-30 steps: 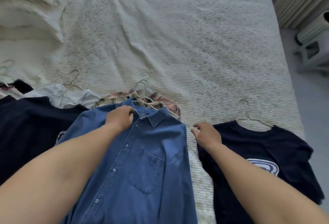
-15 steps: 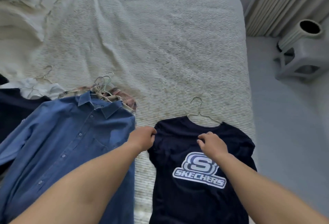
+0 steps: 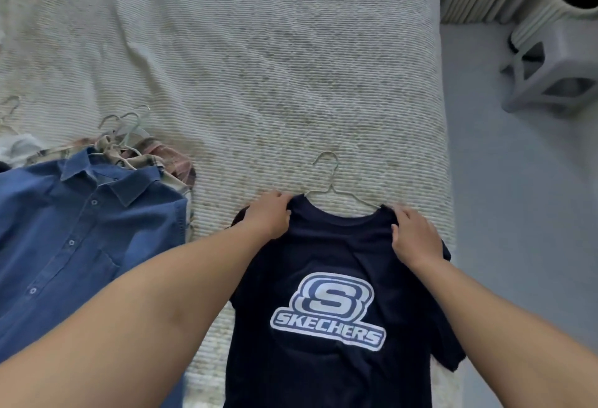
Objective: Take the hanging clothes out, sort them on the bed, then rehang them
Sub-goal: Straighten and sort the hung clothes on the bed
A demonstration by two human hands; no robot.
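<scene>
A navy T-shirt (image 3: 326,258) with a white logo lies face up on the bed (image 3: 259,51), on a thin wire hanger (image 3: 330,181) whose hook points away from me. My left hand (image 3: 270,215) grips the shirt's left shoulder beside the collar. My right hand (image 3: 415,236) grips its right shoulder. To the left lies a blue denim shirt (image 3: 81,229) on a hanger, over a plaid shirt (image 3: 168,158) with several hanger hooks showing above it.
A white garment (image 3: 19,148) peeks out at the far left edge. The bed's right edge runs beside grey floor (image 3: 517,245). A grey stool (image 3: 556,70) holding a ribbed vase (image 3: 556,2) stands at the upper right, near a radiator.
Both hands moved up from the shirt's chest to its shoulders by the collar and took hold there. The view shifted right and closer, away from the denim shirt.
</scene>
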